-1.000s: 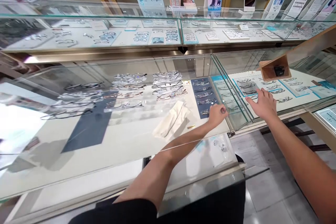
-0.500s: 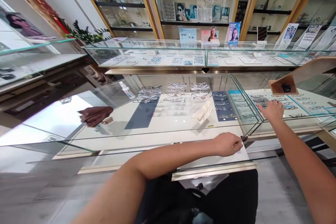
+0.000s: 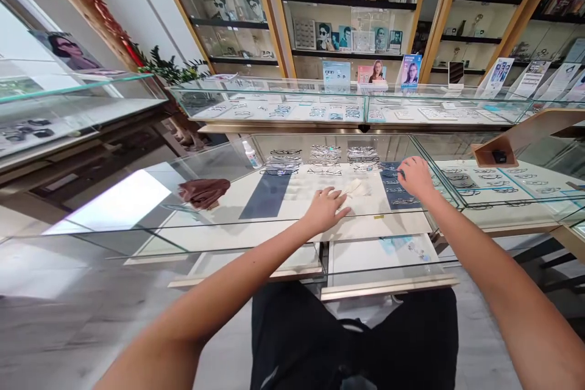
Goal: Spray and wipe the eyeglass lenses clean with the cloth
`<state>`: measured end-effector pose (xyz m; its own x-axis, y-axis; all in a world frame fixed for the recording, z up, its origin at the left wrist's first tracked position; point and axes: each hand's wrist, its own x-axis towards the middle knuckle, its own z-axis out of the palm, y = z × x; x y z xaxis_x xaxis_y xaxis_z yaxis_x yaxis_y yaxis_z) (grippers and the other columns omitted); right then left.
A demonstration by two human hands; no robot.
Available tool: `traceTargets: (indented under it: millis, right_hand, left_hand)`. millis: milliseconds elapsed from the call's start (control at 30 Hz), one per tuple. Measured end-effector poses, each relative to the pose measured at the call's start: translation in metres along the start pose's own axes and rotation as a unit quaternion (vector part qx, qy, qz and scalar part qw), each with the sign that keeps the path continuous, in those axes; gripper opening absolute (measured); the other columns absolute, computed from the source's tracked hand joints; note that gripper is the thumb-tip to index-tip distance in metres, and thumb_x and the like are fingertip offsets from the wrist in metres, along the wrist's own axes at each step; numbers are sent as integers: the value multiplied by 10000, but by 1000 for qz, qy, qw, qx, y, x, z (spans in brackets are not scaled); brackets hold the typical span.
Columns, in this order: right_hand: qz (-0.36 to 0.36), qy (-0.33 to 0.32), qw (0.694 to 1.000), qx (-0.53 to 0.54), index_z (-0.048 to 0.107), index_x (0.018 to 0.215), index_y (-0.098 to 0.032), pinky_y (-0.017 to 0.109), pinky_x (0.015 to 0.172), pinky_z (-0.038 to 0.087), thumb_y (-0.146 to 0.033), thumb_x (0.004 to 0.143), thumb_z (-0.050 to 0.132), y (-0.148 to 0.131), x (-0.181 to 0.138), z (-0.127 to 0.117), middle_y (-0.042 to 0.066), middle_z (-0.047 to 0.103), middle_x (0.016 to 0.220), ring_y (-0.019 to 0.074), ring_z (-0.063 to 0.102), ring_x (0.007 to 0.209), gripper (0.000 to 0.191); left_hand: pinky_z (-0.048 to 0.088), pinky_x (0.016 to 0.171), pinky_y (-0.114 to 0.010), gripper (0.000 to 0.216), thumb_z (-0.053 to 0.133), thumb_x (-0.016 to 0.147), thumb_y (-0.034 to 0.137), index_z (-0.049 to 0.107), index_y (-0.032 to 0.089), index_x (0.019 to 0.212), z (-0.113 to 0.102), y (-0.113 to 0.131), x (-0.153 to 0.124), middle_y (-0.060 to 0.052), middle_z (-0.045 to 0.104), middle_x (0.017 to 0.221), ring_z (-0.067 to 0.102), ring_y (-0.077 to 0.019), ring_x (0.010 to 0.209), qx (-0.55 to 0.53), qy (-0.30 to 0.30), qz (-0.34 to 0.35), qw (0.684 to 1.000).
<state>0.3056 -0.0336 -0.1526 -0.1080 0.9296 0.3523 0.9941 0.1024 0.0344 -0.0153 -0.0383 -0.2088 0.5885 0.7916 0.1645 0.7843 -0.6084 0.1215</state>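
Note:
My left hand reaches over the glass counter with its fingers spread and nothing in them. Its fingertips are beside a crumpled cream cloth. Farther right, my right hand is over a dark blue strip with several eyeglasses on it. The right fingers are curled, with a small dark thing at their tips that is too small to name. Rows of eyeglasses lie at the back of the counter. Another dark blue strip lies left of the cloth.
A brown cloth and a white spray bottle stand at the left of the counter. Below its front edge a drawer is pulled out, with bluish items inside. A wooden stand juts in at right; more glass cases stand behind.
My left hand has moved forward and left from above the drawer, and its fingers have opened. My right hand has shifted left from the neighbouring case to the dark blue strip, its fingers now curled.

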Motion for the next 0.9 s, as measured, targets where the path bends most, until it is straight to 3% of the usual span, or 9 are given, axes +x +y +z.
traceTargets:
  millis: [233, 367, 467, 567, 700, 900]
  right_hand:
    - [-49, -24, 998, 11, 832, 1099, -205, 482, 1104, 359, -258, 1025, 501, -29, 45, 13, 134, 685, 1356, 326, 420, 1304, 344]
    - [-72, -53, 996, 9, 830, 1150, -189, 494, 1127, 359, -234, 993, 560, -36, 68, 22, 136, 665, 1445, 331, 406, 1361, 316]
    - [-85, -77, 993, 2, 850, 1086, -201, 502, 1138, 366, -195, 958, 585, -39, 81, 29, 110, 670, 1474, 332, 421, 1385, 293]
    - [-101, -109, 989, -9, 863, 930, -224, 471, 1151, 369, -161, 928, 608, -39, 91, 34, 61, 701, 1454, 320, 443, 1407, 262]
    - [-116, -146, 982, -22, 849, 865, -225, 421, 1142, 385, -126, 893, 621, -37, 101, 36, 42, 741, 1398, 299, 483, 1409, 251]
    - [-122, -161, 979, -12, 844, 869, -216, 383, 1064, 437, -147, 849, 648, -37, 108, 33, 79, 797, 1224, 288, 598, 1263, 208]
  left_hand:
    - [446, 1080, -548, 465, 367, 958, 472, 785, 321, 1093, -35, -124, -87, -68, 776, 1296, 607, -364, 1323, 51, 73, -192, 977]
    - [469, 1036, -537, 443, 388, 917, 489, 758, 281, 1043, -49, -178, -118, -71, 791, 1222, 621, -384, 1239, 108, 95, -323, 935]
    - [480, 1007, -533, 368, 443, 897, 445, 721, 245, 1032, -50, -188, -118, -102, 769, 1226, 595, -388, 1214, 104, 120, -400, 903]
    - [457, 992, -573, 288, 512, 863, 385, 687, 169, 941, -45, -183, -111, -216, 701, 1266, 575, -434, 1224, 36, 191, -435, 879]
    - [405, 995, -589, 170, 588, 808, 364, 588, 194, 798, -39, -179, -111, -226, 668, 1203, 560, -455, 1234, -40, 271, -408, 871]
    - [385, 973, -558, 173, 589, 768, 355, 468, 242, 718, -35, -184, -115, -170, 679, 955, 581, -412, 1130, -68, 315, -394, 861]
